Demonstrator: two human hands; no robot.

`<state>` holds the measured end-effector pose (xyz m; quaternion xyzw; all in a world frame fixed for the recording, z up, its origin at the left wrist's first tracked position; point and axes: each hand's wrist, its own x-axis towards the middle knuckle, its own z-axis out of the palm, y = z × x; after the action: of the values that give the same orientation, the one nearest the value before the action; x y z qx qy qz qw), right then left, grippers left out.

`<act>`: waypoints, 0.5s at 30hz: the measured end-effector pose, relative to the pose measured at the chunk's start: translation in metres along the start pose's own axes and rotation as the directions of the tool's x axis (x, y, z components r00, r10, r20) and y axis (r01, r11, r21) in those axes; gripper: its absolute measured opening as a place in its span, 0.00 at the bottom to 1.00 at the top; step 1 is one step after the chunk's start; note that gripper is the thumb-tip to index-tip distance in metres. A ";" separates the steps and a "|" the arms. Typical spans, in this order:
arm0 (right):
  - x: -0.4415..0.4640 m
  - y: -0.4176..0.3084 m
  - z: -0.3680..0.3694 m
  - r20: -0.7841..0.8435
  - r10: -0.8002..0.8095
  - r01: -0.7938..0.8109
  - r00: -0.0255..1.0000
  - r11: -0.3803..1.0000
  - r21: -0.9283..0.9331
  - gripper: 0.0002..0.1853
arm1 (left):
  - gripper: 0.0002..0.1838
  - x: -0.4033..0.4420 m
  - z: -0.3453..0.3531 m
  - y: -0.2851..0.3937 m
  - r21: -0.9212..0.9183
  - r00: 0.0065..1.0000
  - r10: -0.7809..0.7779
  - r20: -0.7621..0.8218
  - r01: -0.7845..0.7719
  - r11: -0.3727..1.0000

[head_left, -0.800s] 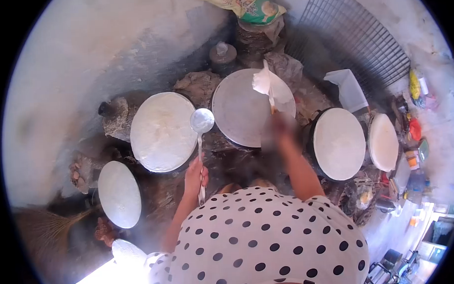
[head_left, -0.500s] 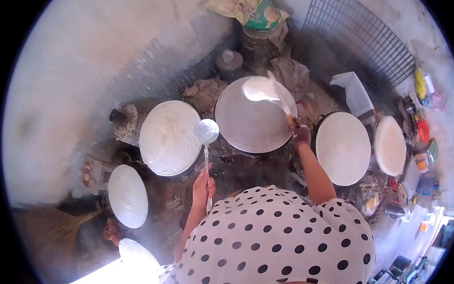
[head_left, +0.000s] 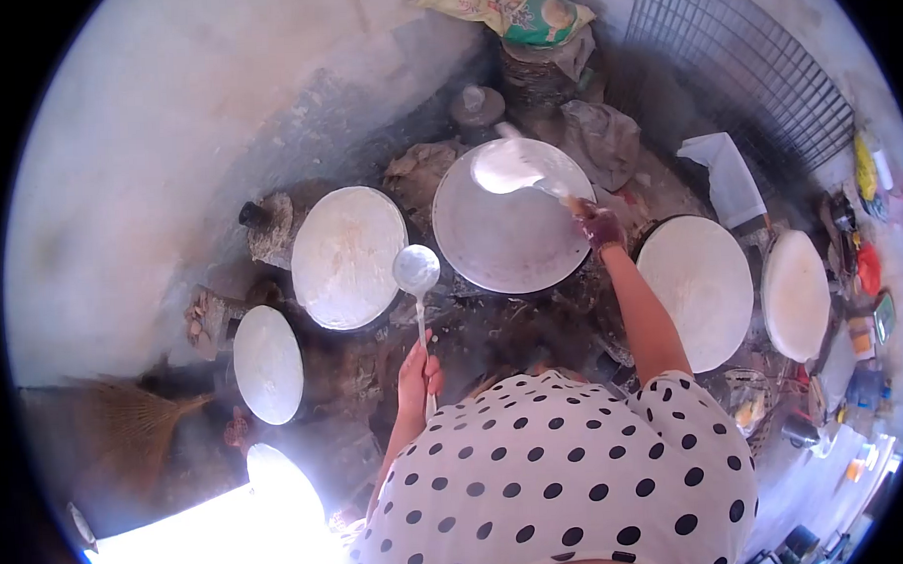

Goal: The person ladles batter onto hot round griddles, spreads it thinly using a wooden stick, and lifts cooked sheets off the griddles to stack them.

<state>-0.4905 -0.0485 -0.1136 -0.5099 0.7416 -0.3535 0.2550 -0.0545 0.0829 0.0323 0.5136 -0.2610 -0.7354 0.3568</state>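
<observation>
My left hand (head_left: 417,374) is wrapped round the handle of a metal ladle (head_left: 416,273). The ladle's bowl is coated in white and hangs between two griddles. My right hand (head_left: 598,226), in a dark reddish glove, grips the wooden handle of a spreader (head_left: 555,186), whose far end is blurred by motion. It reaches over the large round griddle (head_left: 490,251) at the centre. A small pool of white batter (head_left: 502,169) lies near that griddle's back edge, beside the spreader; whether they touch I cannot tell.
White-covered round griddles stand on both sides: one just left (head_left: 346,256), one farther left (head_left: 268,365), one right (head_left: 698,293) and one far right (head_left: 797,296). A white cloth on a stick (head_left: 731,178) stands behind. A straw broom (head_left: 143,417) lies left.
The spreader's far end has swung left and its handle lies flatter over the central griddle. The whole view has shifted slightly. My left hand keeps the ladle upright in much the same place.
</observation>
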 end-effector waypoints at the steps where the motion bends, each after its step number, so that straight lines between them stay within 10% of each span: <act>1: 0.002 0.005 0.011 0.007 -0.004 0.003 1.000 1.000 0.003 0.23 | 0.19 -0.003 0.002 -0.002 0.000 1.000 0.009 -0.017 -0.009 1.000; 8: 0.010 -0.061 0.045 0.246 0.165 -0.133 0.955 0.981 -0.143 0.21 | 0.18 -0.005 0.001 -0.023 -0.073 0.999 -0.044 -0.027 0.042 0.996; 10: 0.017 -0.045 0.039 0.406 -0.121 0.132 0.906 0.991 0.001 0.21 | 0.18 -0.011 0.004 -0.020 -0.072 0.998 -0.038 -0.043 0.035 0.997; 15: 0.012 -0.051 -0.021 0.231 0.126 -0.084 0.965 0.979 -0.183 0.22 | 0.18 -0.032 0.015 -0.020 -0.085 0.996 0.015 -0.089 -0.023 0.996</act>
<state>-0.4809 -0.0658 -0.0605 -0.5290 0.7589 -0.2094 0.3169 -0.0671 0.1207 0.0404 0.5274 -0.2179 -0.7190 0.3967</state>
